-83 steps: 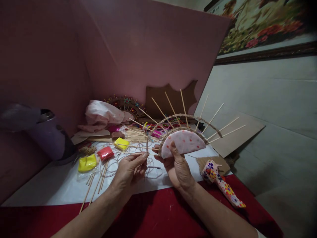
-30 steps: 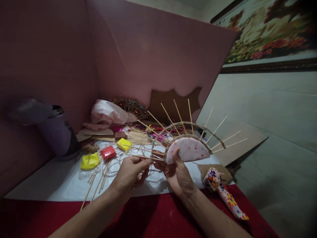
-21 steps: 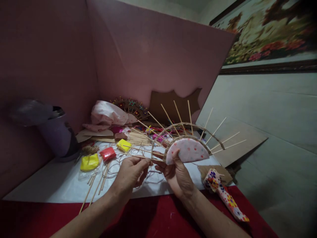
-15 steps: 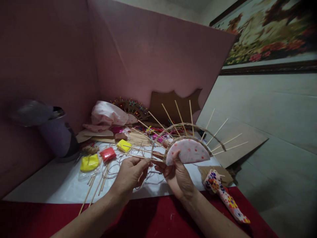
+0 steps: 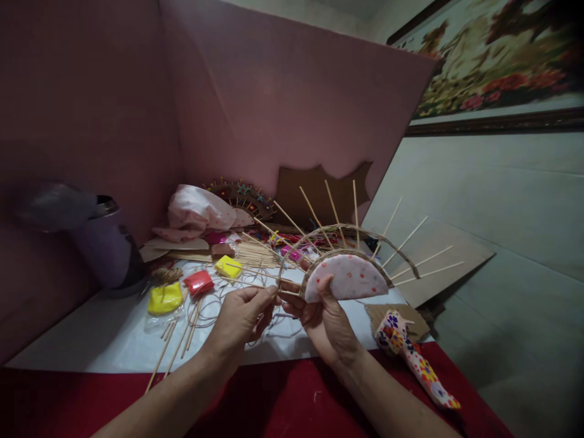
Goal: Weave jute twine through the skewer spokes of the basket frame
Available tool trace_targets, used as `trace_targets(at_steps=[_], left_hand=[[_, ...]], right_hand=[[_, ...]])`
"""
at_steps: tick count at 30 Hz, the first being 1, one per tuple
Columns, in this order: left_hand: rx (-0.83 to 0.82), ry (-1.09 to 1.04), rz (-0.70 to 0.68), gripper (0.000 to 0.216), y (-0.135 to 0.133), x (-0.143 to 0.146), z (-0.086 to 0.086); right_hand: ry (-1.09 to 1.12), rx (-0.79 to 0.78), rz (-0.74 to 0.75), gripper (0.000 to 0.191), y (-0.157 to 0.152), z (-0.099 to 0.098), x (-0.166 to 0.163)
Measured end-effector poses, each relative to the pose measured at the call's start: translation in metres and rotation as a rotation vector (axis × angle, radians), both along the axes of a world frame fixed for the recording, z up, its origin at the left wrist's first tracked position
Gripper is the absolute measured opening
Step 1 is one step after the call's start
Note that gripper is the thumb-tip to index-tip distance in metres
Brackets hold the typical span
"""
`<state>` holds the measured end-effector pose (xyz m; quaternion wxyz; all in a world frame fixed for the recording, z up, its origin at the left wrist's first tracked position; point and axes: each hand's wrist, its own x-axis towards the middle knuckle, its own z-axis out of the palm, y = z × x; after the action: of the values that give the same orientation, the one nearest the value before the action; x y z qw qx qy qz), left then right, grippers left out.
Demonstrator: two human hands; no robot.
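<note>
My right hand [image 5: 326, 316] grips a half-round piece covered in pink dotted cloth [image 5: 349, 278], thumb on its front and fingers behind. Thin wooden sticks [image 5: 333, 204] fan out from its curved edge, which is lined with brown twine. A wider arc of braided twine [image 5: 392, 238] crosses the sticks partway out; its right end stops short near the lower right sticks. My left hand [image 5: 249, 313] pinches the arc's left end together with the lowest left stick, thumb against fingers. Its fingertips partly hide that spot.
Yellow clay packets [image 5: 165, 299], a red clay packet [image 5: 199, 283], loose sticks [image 5: 189, 328] and twine lie on the white sheet [image 5: 104, 340]. A flower-patterned cloth piece [image 5: 417, 359] rests at right on cardboard. Behind stand a decorated half-round [image 5: 241, 198] and brown cut cardboard [image 5: 296, 191]. A purple container [image 5: 107, 249] is left.
The fan of sticks has tilted slightly, its right-hand sticks shifting a little right. My left fingertips have moved slightly left and up, still pinching at the arc's end.
</note>
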<state>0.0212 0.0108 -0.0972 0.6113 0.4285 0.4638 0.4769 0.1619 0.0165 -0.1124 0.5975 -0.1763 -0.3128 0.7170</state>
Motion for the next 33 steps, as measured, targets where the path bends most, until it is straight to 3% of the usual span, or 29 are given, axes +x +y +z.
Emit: trace_targets(at_steps=[10, 20, 33], left_hand=[[0.088, -0.027, -0.032, 0.028, 0.002, -0.001, -0.002], [0.017, -0.048, -0.072, 0.029, 0.003, 0.000, -0.004], [0.209, 0.078, 0.007, 0.028, -0.005, 0.001, 0.006]], right_hand=[[0.059, -0.069, 0.001, 0.040, 0.005, 0.002, 0.007], [0.048, -0.076, 0.007, 0.042, 0.008, 0.001, 0.010], [-0.016, -0.073, -0.055, 0.042, 0.004, 0.001, 0.009]])
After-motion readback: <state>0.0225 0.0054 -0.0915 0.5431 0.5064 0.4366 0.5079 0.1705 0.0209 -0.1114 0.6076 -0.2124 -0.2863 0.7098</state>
